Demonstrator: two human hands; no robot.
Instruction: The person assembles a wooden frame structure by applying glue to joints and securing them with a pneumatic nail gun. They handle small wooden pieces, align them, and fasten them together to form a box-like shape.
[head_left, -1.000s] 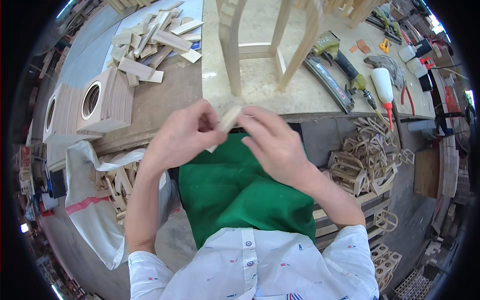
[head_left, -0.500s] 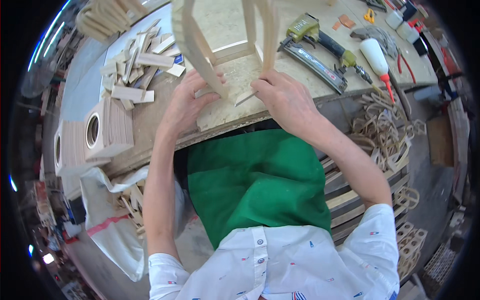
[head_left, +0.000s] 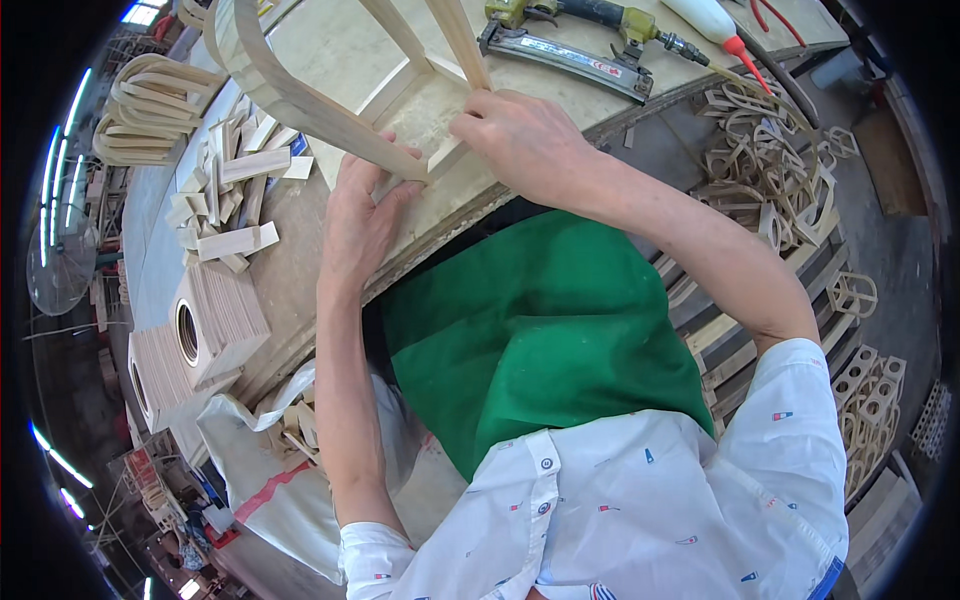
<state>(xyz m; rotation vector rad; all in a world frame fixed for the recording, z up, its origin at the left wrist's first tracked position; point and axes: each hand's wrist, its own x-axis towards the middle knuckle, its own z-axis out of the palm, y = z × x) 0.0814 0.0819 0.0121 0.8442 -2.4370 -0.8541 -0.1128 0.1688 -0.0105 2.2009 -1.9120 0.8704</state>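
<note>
Workshop setting, cluttered with pale wood parts. Large pale wooden workbench (head_left: 330, 60) is seen under both hands. Curved pale wooden chair frame (head_left: 290, 100) stands on the bench top, its lower rails meeting right at the grip. Left hand (head_left: 362, 215) is laid flat against the near end of the curved rail, fingers spread along it, thumb underneath; a light press rather than a full clasp. Right hand (head_left: 520, 140) is closed around the foot of an upright rail, just beside the left hand, at the bench edge. Green apron (head_left: 540, 330) hangs below the grip. Beyond the right hand a grey and yellow pneumatic nail gun (head_left: 570, 40) is noted, then a white glue bottle with red tip (head_left: 705, 20). Outward of the left hand, loose short wooden offcuts (head_left: 225, 200) are scattered.
</note>
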